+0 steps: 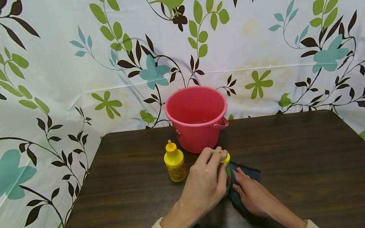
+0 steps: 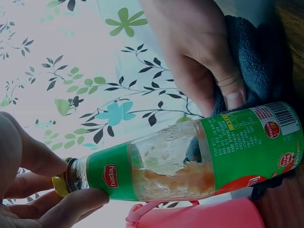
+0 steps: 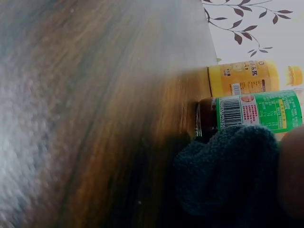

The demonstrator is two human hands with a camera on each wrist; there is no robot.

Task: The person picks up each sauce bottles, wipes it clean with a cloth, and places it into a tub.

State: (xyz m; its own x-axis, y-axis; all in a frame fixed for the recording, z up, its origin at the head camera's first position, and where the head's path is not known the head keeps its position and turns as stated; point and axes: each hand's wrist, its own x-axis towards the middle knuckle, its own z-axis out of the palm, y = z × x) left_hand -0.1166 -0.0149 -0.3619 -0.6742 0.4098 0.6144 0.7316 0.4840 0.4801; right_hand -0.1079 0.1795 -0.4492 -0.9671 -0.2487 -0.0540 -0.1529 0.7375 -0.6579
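A glass sauce bottle [image 2: 242, 147] with a green label and a yellow cap [image 1: 226, 158] stands upright on the table, partly filled with a pale orange-brown residue. My left hand [image 1: 202, 180] pinches it at the neck and cap, fingers and thumb around the top. With my right hand [image 1: 254, 194] I hold a dark blue-grey cloth [image 2: 259, 61] against the side of the bottle, near its lower label. In the right wrist view the cloth [image 3: 225, 166] bunches beside the bottle's base, covering part of the label.
A yellow squeeze bottle [image 1: 175, 166] stands left of the glass bottle. Behind them is a pink bucket [image 1: 198, 135] with its handle hanging at the right. The dark wooden table [image 1: 300, 159] ends at a patterned cloth backdrop [image 1: 246, 40].
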